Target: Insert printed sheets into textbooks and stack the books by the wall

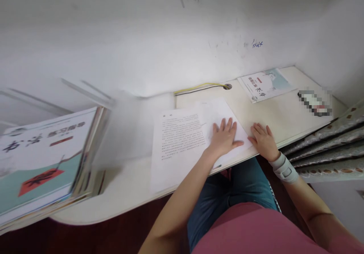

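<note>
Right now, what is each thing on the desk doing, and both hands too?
Printed sheets: lying flat, overlapping.
Left hand: open, pressed flat on the sheets.
Right hand: open, flat beside the sheets.
Booklet: closed, face up.
Stack of booklets: piled, closed.
Yellow cable: running into the desk hole.

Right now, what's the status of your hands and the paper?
Left hand flat on the printed sheets. Right hand open on the desk beside them. Book stack off left, apart.

Those white printed sheets (pixel 176 140) are lying flat and a bit fanned, small black text facing up, sitting under the left hand (pixel 224 138) and spreading left of it, right corner ending just beside the right hand (pixel 263 141).
</note>
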Motion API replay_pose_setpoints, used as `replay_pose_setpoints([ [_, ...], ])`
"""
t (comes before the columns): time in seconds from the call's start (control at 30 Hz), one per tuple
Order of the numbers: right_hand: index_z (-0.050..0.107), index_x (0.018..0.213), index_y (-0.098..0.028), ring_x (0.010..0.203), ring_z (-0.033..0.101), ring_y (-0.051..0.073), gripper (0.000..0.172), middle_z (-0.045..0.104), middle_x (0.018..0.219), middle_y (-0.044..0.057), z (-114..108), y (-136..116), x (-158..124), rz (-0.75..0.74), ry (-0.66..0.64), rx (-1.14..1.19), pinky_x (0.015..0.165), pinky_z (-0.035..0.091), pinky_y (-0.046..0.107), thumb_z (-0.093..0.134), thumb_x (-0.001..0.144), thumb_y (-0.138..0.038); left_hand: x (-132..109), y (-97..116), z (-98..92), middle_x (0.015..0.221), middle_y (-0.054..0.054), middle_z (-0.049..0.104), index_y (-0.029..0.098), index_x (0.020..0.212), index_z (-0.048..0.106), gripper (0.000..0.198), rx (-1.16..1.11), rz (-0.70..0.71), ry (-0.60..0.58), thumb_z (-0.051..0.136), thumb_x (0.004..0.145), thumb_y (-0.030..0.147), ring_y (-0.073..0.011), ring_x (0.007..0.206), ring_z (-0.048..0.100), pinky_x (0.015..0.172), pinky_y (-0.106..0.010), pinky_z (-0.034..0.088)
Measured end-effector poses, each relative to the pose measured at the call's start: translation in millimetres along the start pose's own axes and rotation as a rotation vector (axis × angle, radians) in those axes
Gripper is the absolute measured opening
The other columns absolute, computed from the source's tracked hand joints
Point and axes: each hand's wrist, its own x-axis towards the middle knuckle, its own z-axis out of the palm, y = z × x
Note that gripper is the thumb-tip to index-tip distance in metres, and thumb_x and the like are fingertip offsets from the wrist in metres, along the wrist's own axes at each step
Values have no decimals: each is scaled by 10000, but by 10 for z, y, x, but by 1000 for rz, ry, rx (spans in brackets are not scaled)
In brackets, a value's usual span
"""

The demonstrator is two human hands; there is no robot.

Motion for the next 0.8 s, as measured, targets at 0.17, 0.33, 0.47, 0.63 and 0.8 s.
replay_pose_setpoints([
  [0.17, 564, 1225, -121, 1283, 442, 248, 362, 518, 1354, 156, -5, 66, 19, -21, 1, 72, 1035, 374, 437, 389, 928, -234, 23, 65, 55, 1559, -145, 74, 165, 1490, 154, 876, -13, 126, -26, 286, 828, 723, -367, 1421, 41, 1080, -639, 78],
  [0.33, 581, 1218, -121, 1248, 484, 230, 369, 565, 1305, 146, -39, 136, 50, -56, 15, 113, 1027, 411, 422, 371, 924, -197, 14, 51, 40, 1560, -135, 79, 182, 1491, 155, 844, -15, 126, -42, 287, 841, 703, -373, 1419, 51, 1074, -643, 89],
  [0.47, 614, 1184, -128, 1215, 516, 230, 371, 604, 1255, 134, -39, 138, 53, -62, 54, 137, 1013, 439, 420, 354, 922, -168, -7, 26, 22, 1558, -140, 92, 175, 1491, 153, 844, -7, 124, -54, 297, 843, 695, -371, 1420, 40, 1077, -636, 84],
  [0.63, 641, 1144, -153, 1182, 549, 204, 375, 640, 1204, 109, -45, 154, 41, -42, 82, 165, 995, 466, 381, 354, 906, -116, -4, 19, 33, 1561, -134, 74, 183, 1491, 150, 855, -11, 123, -57, 303, 833, 708, -369, 1421, 35, 1077, -635, 89],
  [0.8, 634, 1119, -118, 1147, 573, 208, 338, 628, 1212, 140, -72, 122, 76, -4, 71, 122, 975, 475, 353, 375, 902, -124, 5, 15, 43, 1560, -135, 72, 175, 1491, 150, 846, -12, 128, -50, 296, 842, 698, -363, 1423, 27, 1077, -642, 79],
])
